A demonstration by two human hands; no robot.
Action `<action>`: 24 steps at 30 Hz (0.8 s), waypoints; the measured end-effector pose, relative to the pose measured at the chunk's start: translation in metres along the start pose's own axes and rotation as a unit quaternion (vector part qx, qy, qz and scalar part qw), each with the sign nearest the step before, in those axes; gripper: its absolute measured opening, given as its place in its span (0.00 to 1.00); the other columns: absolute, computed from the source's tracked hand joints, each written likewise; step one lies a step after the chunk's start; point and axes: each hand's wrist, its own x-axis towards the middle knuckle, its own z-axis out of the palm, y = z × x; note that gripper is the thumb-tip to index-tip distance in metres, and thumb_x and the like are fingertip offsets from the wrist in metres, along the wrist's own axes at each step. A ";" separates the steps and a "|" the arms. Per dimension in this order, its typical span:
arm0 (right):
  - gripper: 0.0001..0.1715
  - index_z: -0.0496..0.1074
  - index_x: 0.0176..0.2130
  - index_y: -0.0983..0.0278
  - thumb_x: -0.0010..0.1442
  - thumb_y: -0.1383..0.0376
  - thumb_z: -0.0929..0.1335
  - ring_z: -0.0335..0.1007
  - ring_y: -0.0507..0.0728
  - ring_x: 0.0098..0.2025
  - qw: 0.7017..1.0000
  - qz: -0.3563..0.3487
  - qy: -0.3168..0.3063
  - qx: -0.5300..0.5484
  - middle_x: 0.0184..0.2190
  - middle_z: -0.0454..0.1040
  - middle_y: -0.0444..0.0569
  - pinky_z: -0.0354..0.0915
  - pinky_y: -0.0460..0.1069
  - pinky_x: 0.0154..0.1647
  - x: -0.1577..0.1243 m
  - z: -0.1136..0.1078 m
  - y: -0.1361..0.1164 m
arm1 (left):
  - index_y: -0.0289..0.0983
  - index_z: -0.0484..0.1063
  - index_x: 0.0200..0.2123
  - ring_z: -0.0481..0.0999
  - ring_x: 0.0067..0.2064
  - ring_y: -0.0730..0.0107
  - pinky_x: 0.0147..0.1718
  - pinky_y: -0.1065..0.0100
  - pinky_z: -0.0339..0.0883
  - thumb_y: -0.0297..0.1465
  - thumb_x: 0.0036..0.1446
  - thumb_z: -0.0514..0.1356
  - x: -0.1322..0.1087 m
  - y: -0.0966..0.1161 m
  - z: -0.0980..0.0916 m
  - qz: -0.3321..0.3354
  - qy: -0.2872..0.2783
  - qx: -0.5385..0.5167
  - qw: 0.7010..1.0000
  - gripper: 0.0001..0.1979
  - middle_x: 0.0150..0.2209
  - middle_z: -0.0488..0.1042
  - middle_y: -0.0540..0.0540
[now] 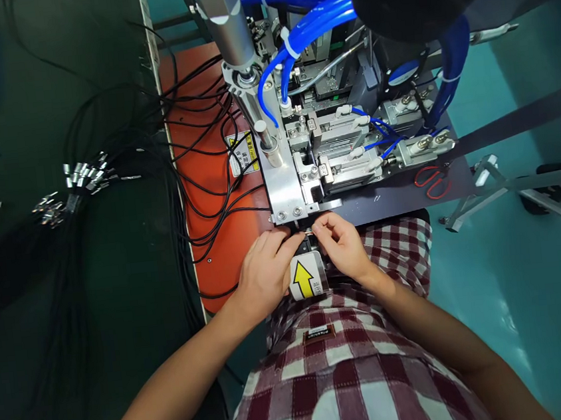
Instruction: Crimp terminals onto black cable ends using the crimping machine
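My left hand and my right hand meet at the front edge of a small metal press machine. Both are closed in a pinch on a small dark part at the machine's slot; what it is I cannot make out. Just below the fingers sits a white block with a yellow arrow label. Black cables loop over an orange mat to the left of my left hand.
Bundles of black cables with metal ends lie on the dark table at left. Blue air hoses and a silver cylinder rise above the machine. Red scissors lie at right. Teal floor and a metal frame are on the right.
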 end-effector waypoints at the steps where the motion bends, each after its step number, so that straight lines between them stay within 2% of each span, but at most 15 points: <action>1: 0.13 0.64 0.30 0.62 0.63 0.57 0.64 0.55 0.49 0.21 1.000 0.004 -0.001 0.009 0.20 0.60 0.39 0.54 0.46 0.22 0.001 0.000 0.000 | 0.32 0.70 0.50 0.68 0.40 0.60 0.37 0.63 0.67 0.25 0.62 0.51 0.000 0.002 -0.001 0.000 -0.005 0.019 1.000 0.15 0.41 0.70 0.39; 5: 0.15 0.63 0.30 0.62 0.61 0.55 0.66 0.53 0.48 0.18 0.995 0.051 -0.025 0.082 0.17 0.59 0.37 0.52 0.46 0.19 0.004 -0.002 -0.003 | 0.32 0.70 0.50 0.67 0.37 0.61 0.34 0.63 0.65 0.26 0.62 0.51 -0.001 0.006 0.000 -0.007 -0.014 0.061 0.998 0.15 0.40 0.71 0.39; 9: 0.17 0.62 0.29 0.62 0.63 0.53 0.64 0.56 0.49 0.18 0.993 0.047 -0.048 0.100 0.18 0.60 0.37 0.55 0.46 0.22 0.005 -0.003 -0.003 | 0.34 0.70 0.51 0.67 0.37 0.61 0.35 0.63 0.64 0.27 0.62 0.50 -0.001 0.005 0.002 -0.011 -0.018 0.064 0.998 0.16 0.40 0.70 0.40; 14: 0.18 0.62 0.29 0.61 0.65 0.54 0.62 0.55 0.50 0.19 0.998 0.030 0.001 0.054 0.18 0.58 0.38 0.54 0.46 0.21 0.002 0.005 0.004 | 0.36 0.69 0.53 0.66 0.38 0.62 0.35 0.63 0.64 0.27 0.62 0.49 -0.001 0.006 0.002 -0.019 -0.043 0.077 0.996 0.17 0.41 0.69 0.40; 19: 0.15 0.62 0.29 0.62 0.65 0.56 0.62 0.56 0.51 0.24 0.998 -0.036 0.048 0.007 0.23 0.60 0.40 0.54 0.47 0.24 0.001 0.012 0.009 | 0.35 0.69 0.53 0.67 0.37 0.61 0.34 0.62 0.65 0.24 0.60 0.48 0.003 0.010 0.004 -0.025 -0.046 0.105 0.993 0.19 0.40 0.69 0.39; 24: 0.16 0.62 0.29 0.62 0.65 0.56 0.61 0.55 0.50 0.23 0.999 -0.036 0.022 0.005 0.22 0.59 0.40 0.54 0.47 0.24 0.005 0.008 0.012 | 0.36 0.68 0.53 0.68 0.43 0.62 0.40 0.63 0.68 0.24 0.62 0.48 -0.002 0.011 -0.001 -0.079 -0.036 -0.001 0.996 0.18 0.42 0.67 0.41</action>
